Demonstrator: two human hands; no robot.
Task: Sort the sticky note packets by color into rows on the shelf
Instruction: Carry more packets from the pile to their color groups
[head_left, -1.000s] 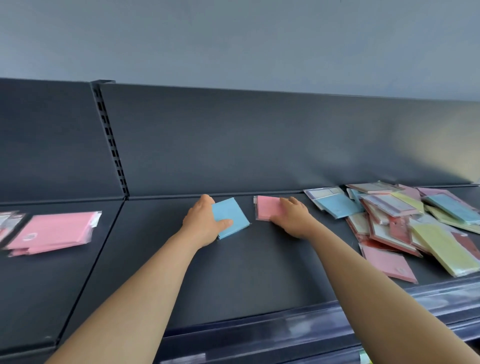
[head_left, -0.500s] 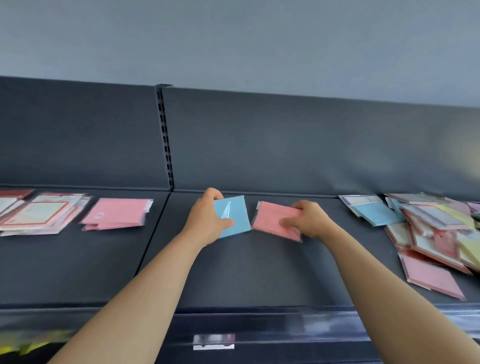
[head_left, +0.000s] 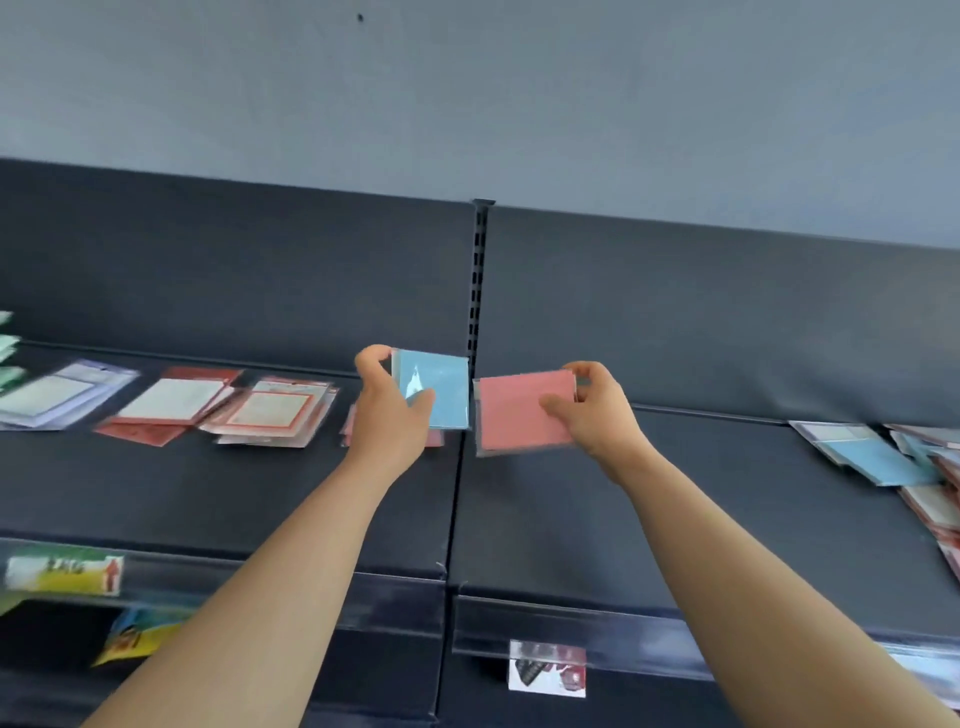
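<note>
My left hand (head_left: 392, 415) grips a blue sticky note packet (head_left: 441, 389), lifted off the dark shelf (head_left: 571, 519). Beside it my right hand (head_left: 592, 410) holds a pink packet (head_left: 514, 410), also raised. A pink packet (head_left: 349, 426) on the shelf is mostly hidden behind my left hand. On the left part of the shelf lie red-bordered packets (head_left: 270, 413), a red-and-white one (head_left: 176, 400) and a purple-edged one (head_left: 57, 395). A mixed pile with blue packets (head_left: 872, 457) lies at the far right.
Green packets (head_left: 8, 353) show at the far left edge. A slotted upright (head_left: 478, 275) divides the shelf's back panel. Price labels (head_left: 548, 667) and a yellow-green tag (head_left: 62, 574) hang on the front rail.
Both hands have lifted their packets off the shelf and carried them left; the view has swung left, showing more sorted packets on the left section.
</note>
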